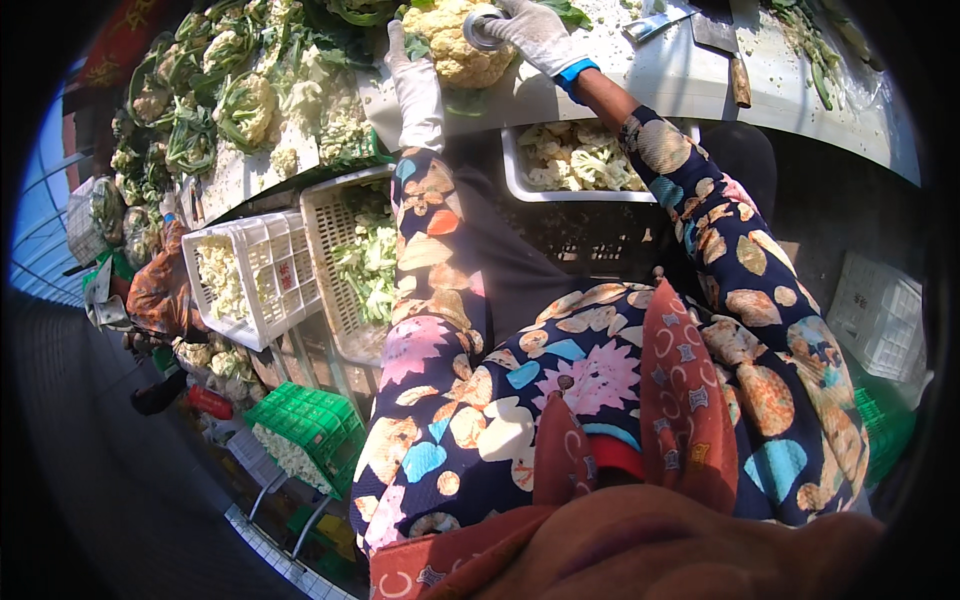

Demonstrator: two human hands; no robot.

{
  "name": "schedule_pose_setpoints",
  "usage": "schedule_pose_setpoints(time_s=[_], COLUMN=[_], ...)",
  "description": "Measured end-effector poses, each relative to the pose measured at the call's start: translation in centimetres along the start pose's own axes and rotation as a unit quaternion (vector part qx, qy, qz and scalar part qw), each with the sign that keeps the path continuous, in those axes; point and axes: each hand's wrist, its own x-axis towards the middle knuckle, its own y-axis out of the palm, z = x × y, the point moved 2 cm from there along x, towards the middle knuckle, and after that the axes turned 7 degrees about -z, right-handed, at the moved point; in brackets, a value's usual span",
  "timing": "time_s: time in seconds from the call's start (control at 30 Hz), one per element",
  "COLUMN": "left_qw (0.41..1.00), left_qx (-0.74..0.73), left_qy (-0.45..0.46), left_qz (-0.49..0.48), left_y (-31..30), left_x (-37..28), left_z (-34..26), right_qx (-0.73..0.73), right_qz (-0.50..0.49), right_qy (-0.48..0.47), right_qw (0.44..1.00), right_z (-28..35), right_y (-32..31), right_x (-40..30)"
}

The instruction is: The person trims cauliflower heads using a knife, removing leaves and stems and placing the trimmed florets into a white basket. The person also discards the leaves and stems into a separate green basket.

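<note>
A large, yellowish cauliflower head (454,45) lies on the pale work table (637,82) at the top of the view. My left hand (409,71), in a white glove, is against its left side with the thumb up; how firmly it grips is hidden. My right hand (532,34), gloved too, is closed on a round metal ring-shaped tool (484,28) at the cauliflower's upper right. Green leaves show around the head. Below the table edge, a white plastic basket (514,176) holds cut florets (592,161).
Leafy cauliflowers (247,112) are heaped at left. A cleaver (716,34) and another blade (656,24) lie at right. White crate (292,262), beige basket (322,270) and green crate (307,427) stand left. A co-worker (161,289) in orange patterned clothing is farther left.
</note>
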Motion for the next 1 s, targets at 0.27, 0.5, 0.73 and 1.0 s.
schedule_pose_setpoints(time_s=[0.27,0.5,0.73,1.0], left_qw=[0.999,0.998,0.991,0.973], left_qx=[0.028,-0.003,-0.037,0.126], left_qy=[0.022,-0.061,-0.106,-0.192], left_qz=[-0.009,0.007,0.070,0.025], left_y=[1.6,1.3,1.5,-2.8], left_x=[0.0,-0.2,0.0,-0.6], left_z=[-0.6,-0.6,-1.5,1.6], right_qx=[-0.002,-0.019,-0.016,-0.014], right_qz=[-0.018,-0.022,-0.019,-0.030], right_qy=[0.025,0.062,0.029,0.063], right_qw=[1.000,0.998,0.999,0.997], right_z=[-1.8,-4.7,-3.1,-5.7], right_y=[-1.0,-3.6,-0.5,-4.4], right_x=[3.5,4.3,4.4,4.8])
